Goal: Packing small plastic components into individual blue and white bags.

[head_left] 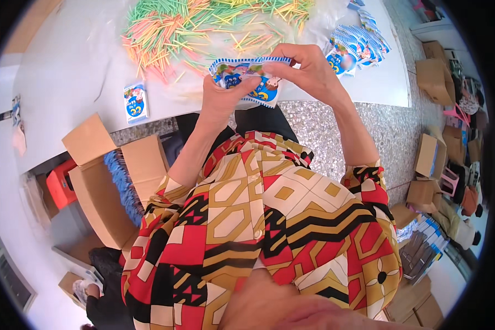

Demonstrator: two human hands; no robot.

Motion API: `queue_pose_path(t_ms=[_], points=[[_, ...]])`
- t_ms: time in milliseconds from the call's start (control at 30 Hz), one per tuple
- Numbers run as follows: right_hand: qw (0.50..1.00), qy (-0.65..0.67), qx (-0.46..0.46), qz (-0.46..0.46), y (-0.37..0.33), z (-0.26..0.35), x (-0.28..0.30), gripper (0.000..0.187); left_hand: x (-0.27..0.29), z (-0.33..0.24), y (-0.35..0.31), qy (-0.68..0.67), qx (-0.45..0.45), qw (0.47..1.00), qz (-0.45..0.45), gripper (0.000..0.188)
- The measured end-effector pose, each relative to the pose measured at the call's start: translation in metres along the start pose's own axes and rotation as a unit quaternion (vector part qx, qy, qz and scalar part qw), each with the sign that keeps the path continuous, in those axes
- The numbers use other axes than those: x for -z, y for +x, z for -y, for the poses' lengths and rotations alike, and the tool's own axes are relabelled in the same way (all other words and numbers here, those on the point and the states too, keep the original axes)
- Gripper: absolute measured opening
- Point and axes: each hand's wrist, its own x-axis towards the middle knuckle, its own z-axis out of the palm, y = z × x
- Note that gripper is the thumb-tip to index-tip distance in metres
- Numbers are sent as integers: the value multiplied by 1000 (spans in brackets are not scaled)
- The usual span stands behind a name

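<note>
Just above the table's near edge, both hands hold a small blue-and-white printed packet [232, 80] with striped borders. My left hand [219, 103] grips its left part, with the thumb across the front. At the right part, my right hand [315, 72] pinches the packet near its upper edge. Whether the top edge is sealed I cannot tell. Beyond my hands lies a big heap of thin pastel sticks [162, 33], green, yellow and pink, on clear plastic film. A matching packet [135, 103] lies flat to the left.
Several matching packets [344, 61] overlap at the table's right end. The white table [377, 93] ends near my lap. Below left stands an open cardboard box [96, 201] with blue packets [122, 184] inside, beside a red object [61, 183]. More cartons [435, 80] and people are at far right.
</note>
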Motion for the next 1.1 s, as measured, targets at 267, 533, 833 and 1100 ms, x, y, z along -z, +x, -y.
queue_pose_path(t_ms=[267, 533, 833, 1100], points=[[998, -58, 11, 6, 4, -2, -3, 15, 7, -1, -4, 73, 6, 997, 10, 27], [992, -20, 95, -84, 12, -1, -14, 20, 7, -6, -4, 18, -25, 999, -34, 25], [952, -181, 227, -94, 14, 14, -12, 25, 17, -2, 0, 35, -27, 998, -49, 24], [947, -211, 239, 30, 15, 25, -24, 15, 33, 2, -9, 65, -30, 996, -58, 19]])
